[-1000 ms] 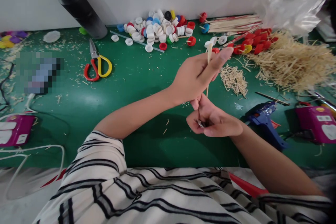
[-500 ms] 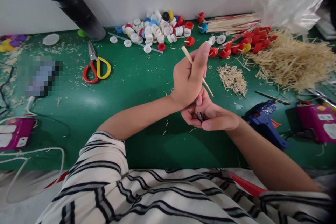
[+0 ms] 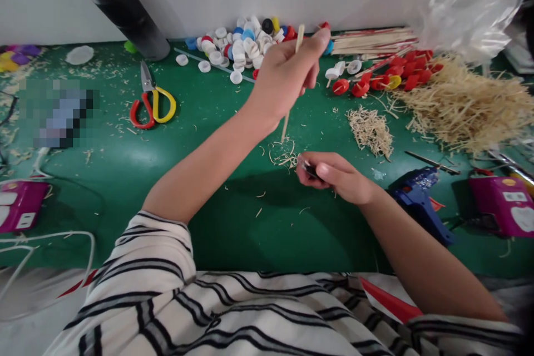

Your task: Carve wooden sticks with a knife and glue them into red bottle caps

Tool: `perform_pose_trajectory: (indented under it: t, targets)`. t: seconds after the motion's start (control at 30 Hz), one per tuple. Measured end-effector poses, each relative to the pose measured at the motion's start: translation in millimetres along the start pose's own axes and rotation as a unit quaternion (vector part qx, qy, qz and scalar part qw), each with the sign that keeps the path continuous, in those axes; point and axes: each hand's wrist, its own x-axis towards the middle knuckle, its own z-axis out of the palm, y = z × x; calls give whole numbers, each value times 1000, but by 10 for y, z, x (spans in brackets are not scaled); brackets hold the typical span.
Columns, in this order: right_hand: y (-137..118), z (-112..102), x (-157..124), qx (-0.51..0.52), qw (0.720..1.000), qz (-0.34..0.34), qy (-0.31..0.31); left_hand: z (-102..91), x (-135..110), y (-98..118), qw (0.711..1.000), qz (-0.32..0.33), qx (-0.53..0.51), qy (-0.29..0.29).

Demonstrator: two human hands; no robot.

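My left hand (image 3: 287, 75) is raised over the middle of the table, its fingers closed around a thin wooden stick (image 3: 300, 39). The stick slants steeply, and its lower end points down at a small heap of curled wood shavings (image 3: 284, 156) on the green tabletop. Lower and to the right, my right hand (image 3: 334, 175) is closed on a small dark tool with a shiny metal end (image 3: 311, 168). Its exact kind is partly hidden by my fingers. The stick and the tool are apart.
Scissors (image 3: 153, 103) lie left, below a black bottle (image 3: 129, 16). Plastic caps (image 3: 246, 47) pile against the wall. Red caps on sticks (image 3: 411, 69), shavings (image 3: 463, 103), a blue glue gun (image 3: 421, 200) and a purple power socket (image 3: 500, 206) are at right.
My left hand has moved up and left with the stick, away from my right hand. My right hand has turned over, palm down, still holding the dark tool. The small shavings heap now shows.
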Motion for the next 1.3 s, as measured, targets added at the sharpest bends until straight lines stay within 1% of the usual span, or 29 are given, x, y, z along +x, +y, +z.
perform_pose_trajectory:
  t: [0.07,0.1,0.13,0.17,0.23,0.3,0.33,0.37,0.4,0.43,0.5,0.6,0.7,0.77,0.8,0.83,0.87,0.93,1.0,1.07,1.1,1.2,1.3]
  targets:
    - [17,-41,12,-109,991,36,74,-37,22,58,998,-50,-45,4]
    - [18,-52,19,-171,978,55,108,-38,19,81,995,-72,-70,3]
    - [12,-58,26,-238,959,75,136,-31,12,100,992,-89,-94,6]
    - [1,-60,32,-308,933,99,158,-19,2,113,988,-105,-114,7]
    - [-29,-59,43,-441,865,150,189,4,-13,121,980,-136,-143,16]
    - [-55,-61,57,-540,794,189,205,11,-17,108,973,-156,-169,22]
    - [-61,-63,67,-575,765,202,209,7,-16,98,970,-163,-181,22]
    - [-59,-65,79,-599,744,211,208,1,-14,88,967,-165,-193,32]
    - [-51,-68,92,-617,730,215,203,-5,-12,82,963,-170,-205,43]
    - [-37,-69,106,-628,722,214,197,-10,-10,80,958,-179,-216,53]
    - [3,-69,133,-634,722,200,191,-12,-9,91,946,-211,-234,79]
    - [65,-79,151,-623,738,152,208,1,-10,121,916,-273,-269,122]
    - [101,-125,125,-600,763,71,231,3,-5,124,884,-313,-310,158]
    - [110,-165,96,-593,769,14,238,-5,-1,111,876,-319,-323,164]
    - [111,-182,84,-594,768,-6,240,-7,-1,102,880,-315,-319,158]
    - [111,-193,78,-597,765,-18,241,-7,-1,91,890,-306,-307,145]
    - [110,-197,78,-601,762,-20,240,-2,-3,80,903,-290,-289,130]
    - [108,-183,100,-615,751,-5,239,19,-7,51,931,-246,-246,107]
    - [105,-148,143,-641,730,17,235,48,-7,10,952,-200,-207,105]
    - [102,-112,187,-667,708,29,231,69,1,-41,966,-161,-176,101]
    - [101,-99,203,-675,701,31,228,72,8,-69,972,-139,-163,93]
    - [102,-89,211,-680,698,31,221,56,31,-139,985,-90,-132,64]
    - [109,-105,167,-668,709,34,222,32,39,-164,989,-78,-112,55]
